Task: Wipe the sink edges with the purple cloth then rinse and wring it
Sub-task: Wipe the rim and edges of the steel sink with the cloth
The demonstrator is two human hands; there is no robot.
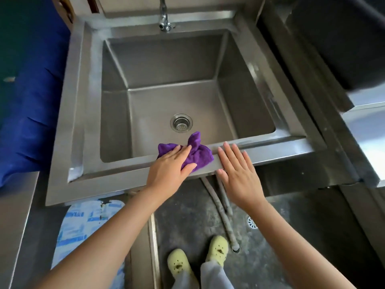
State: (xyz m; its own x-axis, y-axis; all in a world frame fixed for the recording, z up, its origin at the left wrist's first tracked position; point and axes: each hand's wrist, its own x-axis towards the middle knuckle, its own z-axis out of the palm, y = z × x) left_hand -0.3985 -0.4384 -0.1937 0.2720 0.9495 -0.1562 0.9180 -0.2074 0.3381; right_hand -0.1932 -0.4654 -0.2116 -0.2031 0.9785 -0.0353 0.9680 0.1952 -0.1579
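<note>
A crumpled purple cloth [198, 153] lies on the near edge of the steel sink [116, 176]. My left hand [169, 168] presses flat on the cloth's left part, fingers together and thumb along its near side. Just right of the cloth, my right hand [237, 170] rests flat on the same edge, fingers spread, holding nothing. One corner of the cloth sticks up over the basin. The faucet [164, 19] stands at the back edge and no water runs. The basin is dry-looking with a round drain strainer [181, 123].
A blue cloth-covered surface [27, 101] borders the sink on the left. Steel counters [364, 122] and a dark tub [341, 42] sit to the right. Below the sink run grey hoses [218, 207], a floor drain [252, 222], and my feet in pale green clogs [198, 257].
</note>
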